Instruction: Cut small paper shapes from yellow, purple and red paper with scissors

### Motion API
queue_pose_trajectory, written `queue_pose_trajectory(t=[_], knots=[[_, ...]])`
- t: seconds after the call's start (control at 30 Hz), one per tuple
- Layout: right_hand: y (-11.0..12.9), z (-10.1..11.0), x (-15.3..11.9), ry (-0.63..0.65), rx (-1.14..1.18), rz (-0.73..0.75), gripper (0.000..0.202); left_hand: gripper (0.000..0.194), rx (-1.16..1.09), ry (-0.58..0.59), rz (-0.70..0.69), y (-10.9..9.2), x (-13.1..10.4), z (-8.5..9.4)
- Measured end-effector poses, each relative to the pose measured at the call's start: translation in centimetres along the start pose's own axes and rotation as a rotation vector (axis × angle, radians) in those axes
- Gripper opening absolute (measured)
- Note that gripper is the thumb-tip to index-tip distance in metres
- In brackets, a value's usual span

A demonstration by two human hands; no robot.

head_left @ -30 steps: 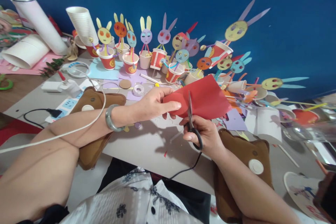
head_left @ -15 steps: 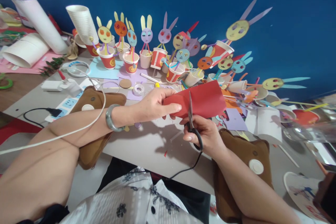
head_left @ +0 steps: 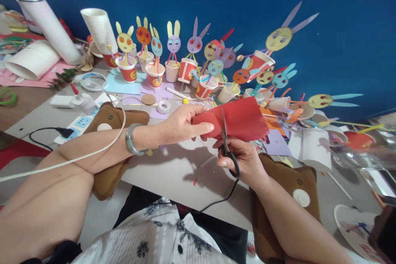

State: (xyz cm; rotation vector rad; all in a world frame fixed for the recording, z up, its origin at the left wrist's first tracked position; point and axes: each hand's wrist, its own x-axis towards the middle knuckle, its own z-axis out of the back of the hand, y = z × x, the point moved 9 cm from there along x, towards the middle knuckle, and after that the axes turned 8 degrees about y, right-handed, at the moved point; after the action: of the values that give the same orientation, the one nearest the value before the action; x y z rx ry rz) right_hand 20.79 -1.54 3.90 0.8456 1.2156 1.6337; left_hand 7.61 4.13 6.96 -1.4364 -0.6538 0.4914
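My left hand [head_left: 188, 123] pinches the left end of a red sheet of paper [head_left: 244, 119], thumb on top and fingers beneath. In my right hand [head_left: 239, 159] is a pair of scissors with black handles [head_left: 232, 160]; the fingers are wrapped round the loops. One scissor blade [head_left: 224, 123] lies over the paper's face, pointing away from me, with the paper between the blades. To the right of the blades the paper stretches out flat. The paper is held above the grey table [head_left: 176, 169]. Some of my left fingers are hidden under the paper.
Paper cups with rabbit-faced figures [head_left: 187, 68] line the back by the blue wall. A brown cushion [head_left: 286, 198] lies under my right forearm, another [head_left: 114, 128] under my left. A white cable [head_left: 93, 154] crosses my left arm. A power strip [head_left: 82, 121] and tape roll [head_left: 163, 106] lie nearby.
The right part of the red paper has tilted slightly downward and to the right. My right hand and the scissors have shifted only a little; the left hand keeps its hold.
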Motion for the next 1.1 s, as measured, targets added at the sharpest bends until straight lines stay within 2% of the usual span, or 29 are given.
queue_pose_trajectory(t=[0.6,0.8,1.1], knots=[[-0.3,-0.1,0.0,0.005,0.030,-0.008,0.056,0.010,-0.002,-0.023,-0.012,0.3,0.0,0.3],[-1.2,-0.2,-0.2,-0.008,0.060,-0.047,0.059,0.010,-0.035,-0.079,-0.034,0.1,0.0,0.5],[-1.3,-0.5,-0.3,-0.011,0.027,-0.068,0.060,0.017,-0.053,-0.008,-0.022,0.2,0.0,-0.2]])
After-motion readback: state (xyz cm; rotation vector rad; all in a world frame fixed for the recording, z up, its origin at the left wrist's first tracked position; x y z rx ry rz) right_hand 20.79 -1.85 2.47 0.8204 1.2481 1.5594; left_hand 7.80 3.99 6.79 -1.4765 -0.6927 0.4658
